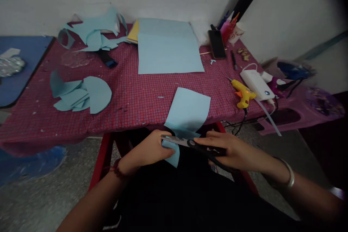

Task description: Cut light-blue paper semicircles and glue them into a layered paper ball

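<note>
My right hand (pixel 228 148) is closed round the black handles of a pair of scissors (pixel 185 142), whose blades point left. Pinched in my left hand (pixel 152 148) is a small piece of light blue paper (pixel 173 154) by the blade tips. The blades lie across the paper, and I cannot tell whether they are fully closed. Just beyond them, another light blue paper piece (pixel 190 107) rests at the table's front edge, partly hanging over it. Whether it joins the held piece is hidden by the scissors and my hand.
Cut blue paper pieces (pixel 76 96) and curled scraps (pixel 95 30) lie on the left of the checked tablecloth (pixel 130 98). A large blue sheet (pixel 168 49) is at the back. At right are a yellow glue gun (pixel 243 93), a white power box (pixel 257 83) and a phone (pixel 217 44).
</note>
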### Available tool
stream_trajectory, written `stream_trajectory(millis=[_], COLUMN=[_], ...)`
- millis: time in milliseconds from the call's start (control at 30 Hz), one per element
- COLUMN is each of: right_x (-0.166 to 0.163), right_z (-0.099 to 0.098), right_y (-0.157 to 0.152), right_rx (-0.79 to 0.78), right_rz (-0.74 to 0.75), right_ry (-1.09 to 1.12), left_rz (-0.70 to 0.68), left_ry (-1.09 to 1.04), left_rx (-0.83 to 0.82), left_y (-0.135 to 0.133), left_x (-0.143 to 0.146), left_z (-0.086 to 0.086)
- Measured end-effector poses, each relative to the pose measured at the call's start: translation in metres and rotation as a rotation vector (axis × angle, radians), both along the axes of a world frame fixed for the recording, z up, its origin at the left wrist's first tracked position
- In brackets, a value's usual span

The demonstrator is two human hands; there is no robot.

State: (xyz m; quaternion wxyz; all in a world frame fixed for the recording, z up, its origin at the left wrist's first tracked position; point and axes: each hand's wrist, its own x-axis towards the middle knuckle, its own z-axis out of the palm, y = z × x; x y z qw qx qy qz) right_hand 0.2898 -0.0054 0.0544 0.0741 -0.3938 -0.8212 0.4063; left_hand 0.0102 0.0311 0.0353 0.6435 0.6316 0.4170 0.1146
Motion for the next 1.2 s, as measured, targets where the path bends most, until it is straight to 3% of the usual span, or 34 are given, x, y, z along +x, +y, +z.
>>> stream_trajectory(millis=[167,267,400,533,633,733,867,1033,1133,1200], right_x=[-0.002,0.003,0.025,0.055,0.066,0.058,0.029,0.010,0.007,0.005], right_z=[-0.003,-0.002,-0.005,-0.018,-0.027,-0.028,-0.021,-0.028,-0.037,-0.041], right_y=[0.003,0.011,0.042,0.087,0.108,0.107,0.085,0.075,0.078,0.079], right_rx=[-0.015,0.008,0.255,0.581,0.721,0.821,0.754,0.664,0.628,0.610], right_rz=[-0.004,-0.101,-0.356,-0.604,-0.651,-0.671,-0.575,-0.468,-0.438,-0.445], right_ry=[0.066,0.113,0.040,-0.311,-0.412,-0.338,-0.133,-0.230,-0.303,-0.347], left_rz=[-0.023,0.016,0.304,0.624,0.710,0.734,0.826,0.825,0.727,0.595], left_ry=[0.014,0.035,-0.140,-0.449,-0.543,-0.544,-0.482,-0.120,0.427,0.616], left_rx=[-0.015,-0.015,-0.242,-0.505,-0.547,-0.517,-0.355,0.082,0.688,1.007], left_y=[0.003,0.003,0.002,0.004,0.007,0.007,0.013,0.051,0.066,0.062], left_x=[-0.003,-0.004,-0.003,-0.004,-0.006,-0.008,-0.019,-0.058,-0.071,-0.064], left_z=[-0.002,-0.003,-0.002,0.001,0.004,0.006,0.007,0.018,0.022,0.019])
